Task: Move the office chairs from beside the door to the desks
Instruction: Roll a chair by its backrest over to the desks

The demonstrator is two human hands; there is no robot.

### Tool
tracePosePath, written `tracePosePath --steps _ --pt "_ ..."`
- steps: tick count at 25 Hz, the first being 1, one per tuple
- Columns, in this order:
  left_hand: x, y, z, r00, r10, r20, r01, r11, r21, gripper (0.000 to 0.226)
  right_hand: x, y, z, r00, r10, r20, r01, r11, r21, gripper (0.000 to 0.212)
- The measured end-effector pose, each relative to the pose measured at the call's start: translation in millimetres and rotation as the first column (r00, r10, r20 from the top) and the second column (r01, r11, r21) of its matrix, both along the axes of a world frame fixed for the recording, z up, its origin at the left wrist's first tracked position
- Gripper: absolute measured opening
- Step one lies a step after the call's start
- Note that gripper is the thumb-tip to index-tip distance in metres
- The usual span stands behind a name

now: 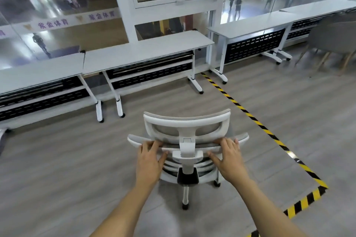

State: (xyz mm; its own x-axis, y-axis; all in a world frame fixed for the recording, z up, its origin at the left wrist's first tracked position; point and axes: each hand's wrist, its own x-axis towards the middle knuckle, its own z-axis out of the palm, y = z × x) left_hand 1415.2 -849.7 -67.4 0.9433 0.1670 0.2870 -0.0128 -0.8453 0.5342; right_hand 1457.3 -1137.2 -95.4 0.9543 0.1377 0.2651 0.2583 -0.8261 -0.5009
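A white office chair (187,127) with grey mesh back and headrest stands on the floor in front of me, its back toward me. My left hand (149,157) grips the top edge of the backrest left of the centre post. My right hand (229,157) grips the same edge right of the post. The fingers of both hands curl over the rim with thumbs underneath. A row of white desks (142,54) runs along the glass wall ahead, about a metre beyond the chair.
More white desks (256,25) continue to the right along the wall. A grey armchair (333,38) with wooden legs stands at the far right. Yellow-black hazard tape (256,123) marks a line on the grey floor right of the chair.
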Motion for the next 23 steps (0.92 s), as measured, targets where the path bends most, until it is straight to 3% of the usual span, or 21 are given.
tracePosePath --steps 5,13,17,20,23 --pt "148.4 -8.3 5.4 0.998 0.031 -0.055 -0.034 0.998 -0.044 0.025 147.4 -14.2 9.1 0.999 0.032 -0.024 -0.032 0.999 -0.020 0.044" --pt "381.1 -5.6 8.7 0.999 0.035 -0.017 -0.037 0.996 -0.085 0.025 379.3 -9.5 11.5 1.000 0.020 0.025 -0.020 1.000 0.018 0.042" --pt "499.6 7.0 14.3 0.995 -0.066 -0.070 0.065 0.998 -0.013 0.032 493.3 -1.1 19.6 0.997 -0.061 0.051 0.063 0.998 -0.022 0.030" --pt "569.6 14.4 16.3 0.980 -0.146 -0.139 0.155 0.986 0.054 0.046 553.2 9.9 23.3 0.973 -0.230 0.027 0.231 0.971 -0.057 0.031" --pt "620.8 15.6 22.2 0.962 -0.167 -0.216 0.187 0.979 0.078 0.056 602.4 15.0 26.1 0.968 -0.247 -0.044 0.246 0.969 -0.026 0.034"
